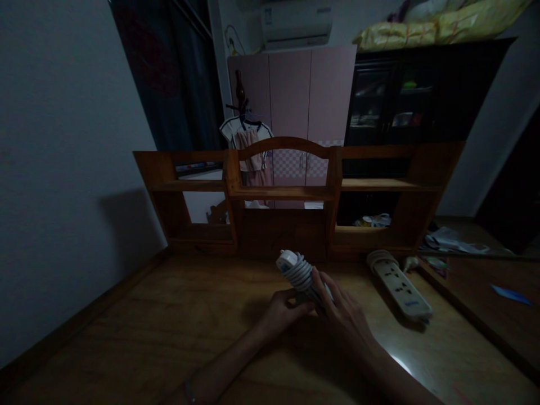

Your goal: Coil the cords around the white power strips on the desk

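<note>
Both of my hands are on what looks like a white power strip [288,260], held tilted above the tabletop with its far end up and to the left. A pale grey cord [300,274] is wound around it in several tight loops. My left hand [280,312] grips it from the left and below, with the thumb at its near part and some fingers hidden. My right hand [343,306] wraps over its near end from the right, fingers along its top. To the right lies a second white power strip [403,287], sockets up, with its cord coiled at the far end.
A wooden shelf unit [282,193] stands along the back of the wooden tabletop [169,320]. The wall [71,169] bounds the left side. Beyond the raised right edge, a blue packet [511,294] lies on a brown surface, and a plastic bag [453,241] lies farther back.
</note>
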A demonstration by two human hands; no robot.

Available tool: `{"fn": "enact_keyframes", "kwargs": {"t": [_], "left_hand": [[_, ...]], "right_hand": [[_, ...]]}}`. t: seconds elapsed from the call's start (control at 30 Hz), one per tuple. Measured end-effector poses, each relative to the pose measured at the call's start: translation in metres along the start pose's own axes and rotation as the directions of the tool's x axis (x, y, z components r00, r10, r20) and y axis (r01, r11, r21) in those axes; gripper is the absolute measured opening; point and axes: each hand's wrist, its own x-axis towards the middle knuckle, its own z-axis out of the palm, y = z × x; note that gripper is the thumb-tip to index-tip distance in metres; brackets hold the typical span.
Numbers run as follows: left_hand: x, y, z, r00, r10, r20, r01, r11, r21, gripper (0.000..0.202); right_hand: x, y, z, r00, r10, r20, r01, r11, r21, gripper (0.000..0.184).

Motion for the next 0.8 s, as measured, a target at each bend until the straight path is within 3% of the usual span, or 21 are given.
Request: {"fn": "enact_keyframes", "kwargs": {"t": [0.27, 0.5, 0.67, 0.8], "left_hand": [[0.003, -0.007, -0.001, 0.999, -0.025, -0.037, 0.027, 0.998, 0.058, 0.048], [0.012, -0.024, 0.002, 0.996, 0.005, 0.089, 0.020, 0.961, -0.277, 0.060], [0.016, -0.033, -0.004, 0.989, -0.147, 0.028, 0.146, 0.906, -0.398, 0.057], [0.015, -0.027, -0.011, 0.950, -0.311, -0.019, 0.223, 0.724, -0.653, 0.053]], "right_hand": [[-0.004, -0.001, 0.002, 1.000, 0.014, 0.021, -0.013, 1.000, -0.019, 0.069], [-0.002, 0.002, 0.006, 0.996, -0.049, 0.078, 0.052, 0.998, -0.030, 0.074], [0.005, -0.007, 0.000, 0.985, -0.090, 0.147, 0.086, 0.996, 0.035, 0.075], [0.011, -0.024, -0.014, 0.974, -0.153, 0.168, 0.127, 0.980, 0.155, 0.079]]}}
